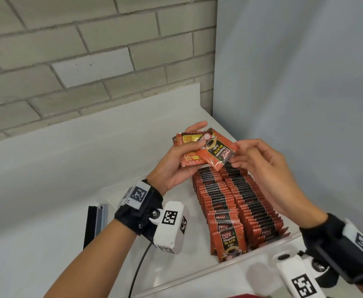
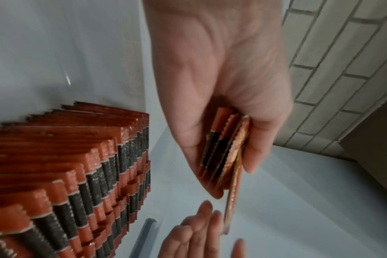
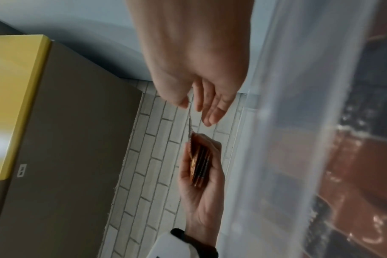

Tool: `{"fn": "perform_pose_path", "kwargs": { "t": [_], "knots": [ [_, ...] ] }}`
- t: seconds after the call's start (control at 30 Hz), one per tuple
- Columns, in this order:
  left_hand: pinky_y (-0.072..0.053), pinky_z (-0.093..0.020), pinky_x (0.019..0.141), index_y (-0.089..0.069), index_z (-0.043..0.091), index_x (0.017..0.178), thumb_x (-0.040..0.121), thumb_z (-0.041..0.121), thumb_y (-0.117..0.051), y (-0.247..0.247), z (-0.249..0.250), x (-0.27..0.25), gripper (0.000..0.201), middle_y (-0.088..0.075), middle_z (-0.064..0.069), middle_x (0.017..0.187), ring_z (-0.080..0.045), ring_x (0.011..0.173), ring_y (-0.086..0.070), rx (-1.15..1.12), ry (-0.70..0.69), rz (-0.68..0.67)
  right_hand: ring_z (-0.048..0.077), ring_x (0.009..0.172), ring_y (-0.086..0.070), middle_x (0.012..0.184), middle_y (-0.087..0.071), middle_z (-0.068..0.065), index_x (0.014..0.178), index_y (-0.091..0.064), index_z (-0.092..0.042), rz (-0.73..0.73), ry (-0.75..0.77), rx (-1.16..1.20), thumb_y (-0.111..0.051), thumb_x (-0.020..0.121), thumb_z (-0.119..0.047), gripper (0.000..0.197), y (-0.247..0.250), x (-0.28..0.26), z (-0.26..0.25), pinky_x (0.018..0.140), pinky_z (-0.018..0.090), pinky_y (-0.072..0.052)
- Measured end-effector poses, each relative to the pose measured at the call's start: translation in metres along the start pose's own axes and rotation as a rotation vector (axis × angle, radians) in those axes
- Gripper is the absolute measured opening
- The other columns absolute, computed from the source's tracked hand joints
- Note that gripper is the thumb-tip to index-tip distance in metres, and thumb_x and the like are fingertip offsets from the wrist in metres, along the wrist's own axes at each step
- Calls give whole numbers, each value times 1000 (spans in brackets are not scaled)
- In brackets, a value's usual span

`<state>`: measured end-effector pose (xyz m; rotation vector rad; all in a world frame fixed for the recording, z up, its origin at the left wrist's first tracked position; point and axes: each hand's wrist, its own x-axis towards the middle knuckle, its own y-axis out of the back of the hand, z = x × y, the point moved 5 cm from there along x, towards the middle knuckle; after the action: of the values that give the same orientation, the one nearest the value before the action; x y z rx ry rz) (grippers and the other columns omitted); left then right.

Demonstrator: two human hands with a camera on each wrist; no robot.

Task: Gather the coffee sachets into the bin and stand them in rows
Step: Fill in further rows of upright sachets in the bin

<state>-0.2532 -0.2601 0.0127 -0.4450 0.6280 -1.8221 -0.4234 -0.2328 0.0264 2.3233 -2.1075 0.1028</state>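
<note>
Red and black coffee sachets stand in two long rows inside a clear plastic bin; the rows also fill the left of the left wrist view. Above the rows' far end my left hand grips a small stack of sachets, fanned between thumb and fingers. My right hand pinches the corner of the top sachet, which lies face up and askew on the stack. In the right wrist view thumb and forefinger hold that sachet's thin edge.
The bin sits on a white counter against a grey brick wall, with a plain pale wall on the right. A dark flat object lies on the counter left of the bin. A black cable hangs below my left wrist.
</note>
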Motion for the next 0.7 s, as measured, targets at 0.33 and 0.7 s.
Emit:
{"fn": "perform_pose_path", "kwargs": {
  "t": [0.33, 0.7],
  "knots": [
    [-55, -35, 86, -64, 17, 117, 75, 4, -70, -1, -2, 1, 44, -67, -13, 113, -27, 103, -66, 1, -31, -24, 16, 75, -67, 83, -74, 9, 92, -62, -9, -138, -163, 26, -72, 75, -20, 23, -4, -1, 7, 82, 31, -51],
    [-56, -33, 77, -59, 10, 117, 91, 17, -55, 11, 8, 0, 28, -63, -13, 87, -21, 76, -64, -96, -35, 161, 14, 78, -66, 87, -74, 0, 83, -76, -26, -497, -24, -370, -69, 74, -32, 13, 3, -17, -21, 73, 23, -52]
  ]
}}
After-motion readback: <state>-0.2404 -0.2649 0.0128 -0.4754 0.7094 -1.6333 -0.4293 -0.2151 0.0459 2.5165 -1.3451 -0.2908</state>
